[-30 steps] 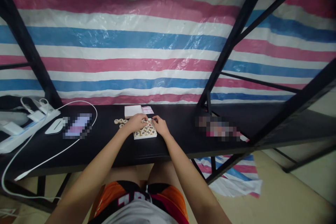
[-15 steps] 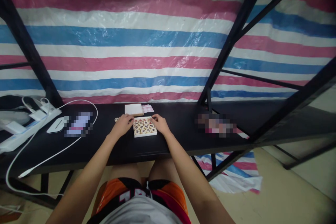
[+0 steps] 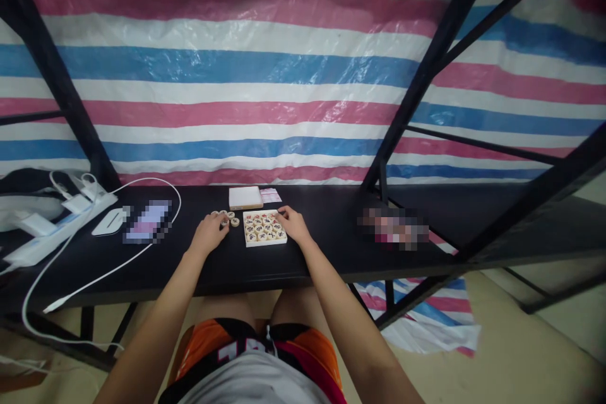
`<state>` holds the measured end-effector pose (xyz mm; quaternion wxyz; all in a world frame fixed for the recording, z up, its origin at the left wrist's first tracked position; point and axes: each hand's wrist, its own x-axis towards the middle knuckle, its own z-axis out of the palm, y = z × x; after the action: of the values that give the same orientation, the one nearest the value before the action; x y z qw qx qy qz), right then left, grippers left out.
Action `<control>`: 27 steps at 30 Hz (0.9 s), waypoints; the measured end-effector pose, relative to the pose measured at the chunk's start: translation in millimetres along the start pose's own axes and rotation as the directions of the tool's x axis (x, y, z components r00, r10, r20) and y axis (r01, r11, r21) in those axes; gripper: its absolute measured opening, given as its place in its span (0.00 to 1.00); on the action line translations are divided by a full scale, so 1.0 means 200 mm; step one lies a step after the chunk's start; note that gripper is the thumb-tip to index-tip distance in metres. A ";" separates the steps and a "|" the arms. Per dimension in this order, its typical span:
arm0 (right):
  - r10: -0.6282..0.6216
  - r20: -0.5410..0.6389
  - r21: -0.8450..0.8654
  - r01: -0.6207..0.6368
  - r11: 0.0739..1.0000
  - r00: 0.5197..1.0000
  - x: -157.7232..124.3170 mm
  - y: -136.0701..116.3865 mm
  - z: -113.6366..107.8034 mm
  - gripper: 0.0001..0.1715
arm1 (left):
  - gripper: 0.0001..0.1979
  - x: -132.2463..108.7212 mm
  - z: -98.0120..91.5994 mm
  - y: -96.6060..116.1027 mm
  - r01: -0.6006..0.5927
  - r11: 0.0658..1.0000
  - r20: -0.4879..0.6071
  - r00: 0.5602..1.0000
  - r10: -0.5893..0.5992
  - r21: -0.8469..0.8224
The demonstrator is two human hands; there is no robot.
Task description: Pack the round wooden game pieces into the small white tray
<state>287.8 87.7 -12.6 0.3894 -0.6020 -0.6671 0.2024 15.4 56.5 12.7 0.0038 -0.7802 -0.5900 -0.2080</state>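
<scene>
A small white box (image 3: pixel 264 242) full of round wooden game pieces sits on the black table (image 3: pixel 237 262) in front of me. My left hand (image 3: pixel 209 231) rests to the left of the box, fingers curled over several loose round pieces (image 3: pixel 231 217) lying on the table. My right hand (image 3: pixel 292 223) touches the box's right edge, fingers bent against it. The box lid (image 3: pixel 245 197) lies just behind, with a small pink card (image 3: pixel 269 196) beside it.
At the left lie a white mouse (image 3: pixel 108 222), a blurred phone (image 3: pixel 148 221), a white power strip (image 3: pixel 45 235) with plugs and a long white cable (image 3: pixel 89 281). A blurred object (image 3: pixel 392 227) lies at the right. Black frame bars (image 3: pixel 411 95) rise behind; a striped tarp (image 3: pixel 237 63) hangs beyond.
My left hand has left the box and moved left to the loose pieces. My right hand has stayed at the box's right side.
</scene>
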 end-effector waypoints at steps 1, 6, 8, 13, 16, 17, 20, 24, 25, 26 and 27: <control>-0.002 -0.001 0.009 0.002 1.000 1.000 0.00 0.00 0.00 0.13 | 0.10 0.00 0.00 0.00 -0.007 1.000 -0.005 1.000 0.007 -0.001; -0.095 -0.083 0.013 0.097 0.995 0.992 0.00 -0.02 0.00 0.13 | 0.10 0.00 -0.01 0.06 -0.154 0.981 -0.116 0.983 0.141 -0.116; -0.183 -0.134 -0.008 0.183 0.983 0.974 -0.01 -0.05 -0.01 0.13 | 0.11 0.00 -0.01 0.10 -0.247 0.957 -0.159 0.962 0.222 -0.154; -0.456 -0.084 -0.079 0.451 0.889 0.886 -0.08 -0.16 -0.01 0.13 | 0.11 -0.01 0.01 0.18 -0.407 0.903 -0.200 0.905 0.376 -0.140; -0.581 -0.001 -0.087 0.579 0.811 0.814 -0.12 -0.22 -0.02 0.13 | 0.11 0.01 0.03 0.20 -0.466 0.880 -0.219 0.871 0.439 -0.089; -0.603 0.009 -0.079 0.602 0.795 0.798 -0.13 -0.24 -0.02 0.13 | 0.11 0.01 0.04 0.21 -0.488 0.870 -0.221 0.858 0.464 -0.071; -0.624 0.013 -0.030 0.624 0.781 0.782 -0.15 -0.26 -0.02 0.13 | 0.11 0.05 0.04 0.24 -0.546 0.837 -0.230 0.818 0.526 -0.026; -0.577 -0.007 0.058 0.577 0.815 0.817 -0.14 -0.25 -0.02 0.14 | 0.11 0.09 0.05 0.28 -0.562 0.827 -0.285 0.796 0.535 -0.019; -0.547 -0.025 0.069 0.547 0.834 0.837 -0.12 -0.24 -0.02 0.13 | 0.12 0.09 0.04 0.28 -0.555 0.832 -0.300 0.798 0.523 -0.025; -0.504 -0.052 0.079 0.506 0.859 0.862 -0.11 -0.22 -0.01 0.13 | 0.13 0.10 0.04 0.26 -0.535 0.844 -0.315 0.807 0.499 -0.034; -0.447 -0.092 0.090 0.455 0.886 0.890 -0.10 -0.20 -0.02 0.13 | 0.13 0.10 0.04 0.24 -0.501 0.864 -0.324 0.826 0.461 -0.046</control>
<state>264.4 61.3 12.9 0.4806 -0.4150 -0.7629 0.1218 66.1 62.4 23.6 0.0961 -0.8610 -0.3516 -0.3547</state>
